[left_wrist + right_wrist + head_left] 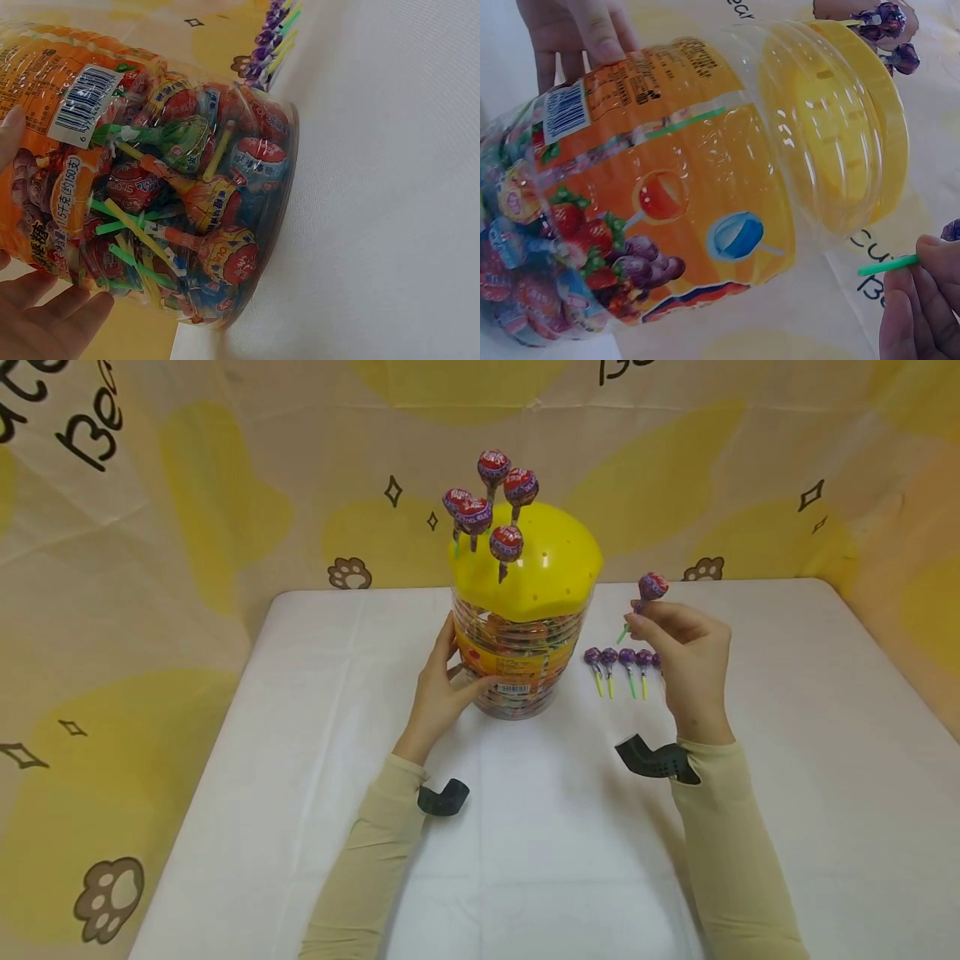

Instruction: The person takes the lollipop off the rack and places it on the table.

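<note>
A clear plastic jar (502, 660) of lollipops, with an orange label and a domed yellow lid (562, 556), stands on the table. Several red-and-purple wrapped lollipops (476, 516) stick up from the left part of the lid, which has small holes. My left hand (437, 693) grips the jar's left side, thumb in front; some of its fingers are hidden behind the jar. To the right of the lid, my right hand (693, 652) pinches a lollipop (652, 587), candy end up. Its green stick (889, 265) points toward the jar in the right wrist view.
Several purple-wrapped lollipops (627, 657) lie in a row right of the jar, sticks toward me; the right hand partly covers the row. A white cloth covers the table (525, 860). Behind it hangs a yellow patterned backdrop (660, 485).
</note>
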A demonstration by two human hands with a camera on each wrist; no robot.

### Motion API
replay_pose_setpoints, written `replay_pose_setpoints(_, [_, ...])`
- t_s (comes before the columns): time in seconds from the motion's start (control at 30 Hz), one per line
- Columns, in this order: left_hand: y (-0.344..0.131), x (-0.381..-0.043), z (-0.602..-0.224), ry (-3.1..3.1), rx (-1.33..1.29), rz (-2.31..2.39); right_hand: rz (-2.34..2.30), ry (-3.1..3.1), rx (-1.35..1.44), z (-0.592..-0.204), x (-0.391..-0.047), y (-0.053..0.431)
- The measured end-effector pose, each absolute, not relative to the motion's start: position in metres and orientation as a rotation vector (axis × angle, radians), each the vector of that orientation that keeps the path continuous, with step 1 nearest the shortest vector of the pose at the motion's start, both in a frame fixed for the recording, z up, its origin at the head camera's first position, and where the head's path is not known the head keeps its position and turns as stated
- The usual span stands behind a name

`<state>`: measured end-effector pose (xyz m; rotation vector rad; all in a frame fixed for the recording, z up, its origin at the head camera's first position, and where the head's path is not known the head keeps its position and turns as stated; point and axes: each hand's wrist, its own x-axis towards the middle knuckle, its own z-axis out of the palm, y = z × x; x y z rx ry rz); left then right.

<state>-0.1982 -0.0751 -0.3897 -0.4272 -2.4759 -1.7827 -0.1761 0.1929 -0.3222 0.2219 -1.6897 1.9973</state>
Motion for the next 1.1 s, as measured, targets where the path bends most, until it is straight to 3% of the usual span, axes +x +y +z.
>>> replay_pose_setpoints(0.6, [-0.073,-0.201,-0.392,-2.473,-0.432,-1.794,1.988,-1.859,0.087,-0.342,-0.167,0.211])
replay_pose_setpoints(1.1, [-0.075,-0.199,-0.389,-2.483,-0.426,-1.790,1.813,-2.380,-0.002,-0.365,-0.167,0.233])
